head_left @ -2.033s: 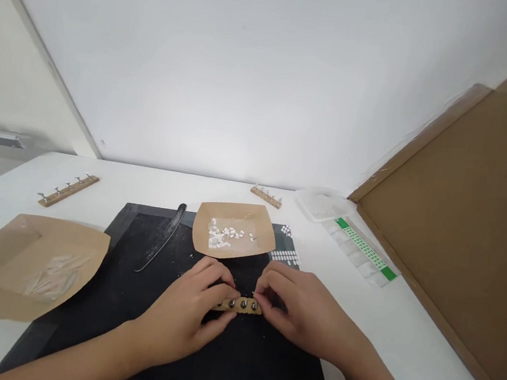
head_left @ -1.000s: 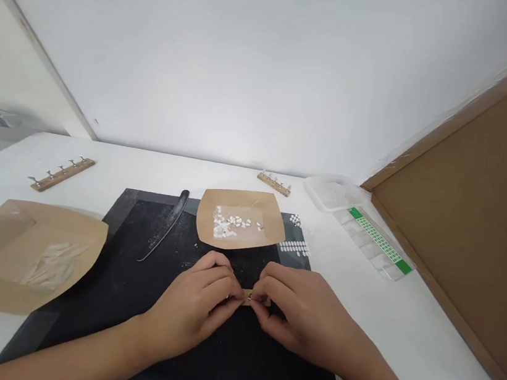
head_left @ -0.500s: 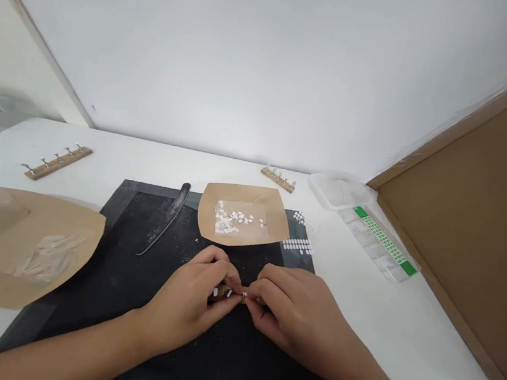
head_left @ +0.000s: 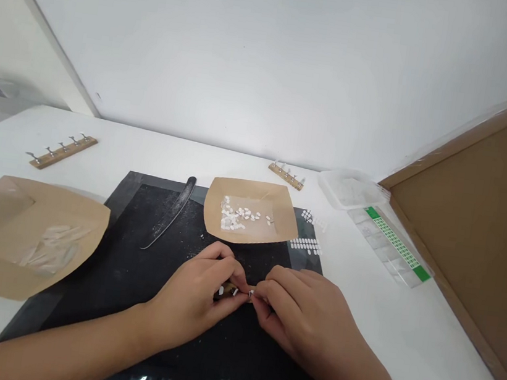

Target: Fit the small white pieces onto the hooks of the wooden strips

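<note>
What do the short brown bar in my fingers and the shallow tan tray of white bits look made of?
Short brown bar: possibly wood, from its colour; finish mostly hidden. Shallow tan tray: probably matte paperboard, its flared walls thin and without glare.

No words, brands or numbers could be read anywhere in view. On the right, a green-and-white printed strip (head_left: 395, 241) lay along a clear plastic packet (head_left: 384, 254), with plain green at both ends and rows of tiny green marks between them; those marks were too small to make out as letters, figures or mere pattern
</note>
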The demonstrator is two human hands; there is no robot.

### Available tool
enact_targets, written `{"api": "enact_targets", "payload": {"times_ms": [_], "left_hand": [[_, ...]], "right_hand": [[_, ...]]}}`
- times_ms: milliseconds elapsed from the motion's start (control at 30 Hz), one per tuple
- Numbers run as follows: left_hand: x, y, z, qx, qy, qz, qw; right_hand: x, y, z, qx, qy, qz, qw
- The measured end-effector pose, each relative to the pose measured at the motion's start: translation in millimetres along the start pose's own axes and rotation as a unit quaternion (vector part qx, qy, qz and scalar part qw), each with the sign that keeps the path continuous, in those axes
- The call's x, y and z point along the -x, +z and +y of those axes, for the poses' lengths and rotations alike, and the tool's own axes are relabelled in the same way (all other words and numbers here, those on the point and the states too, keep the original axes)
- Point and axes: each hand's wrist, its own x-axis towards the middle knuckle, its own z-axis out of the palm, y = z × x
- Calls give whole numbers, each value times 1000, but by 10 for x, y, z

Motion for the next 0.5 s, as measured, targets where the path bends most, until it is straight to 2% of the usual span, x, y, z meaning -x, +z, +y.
{"api": "enact_targets", "payload": {"times_ms": [133,500], "left_hand": [[-9,8,-22,0,2,-4,1000],[-7,4,-8,0,12,8,1000]], "right_hand": [[-4,6,-3,0,-2,-14,1000],[4,20,4,-6,6,-3,1000]]}}
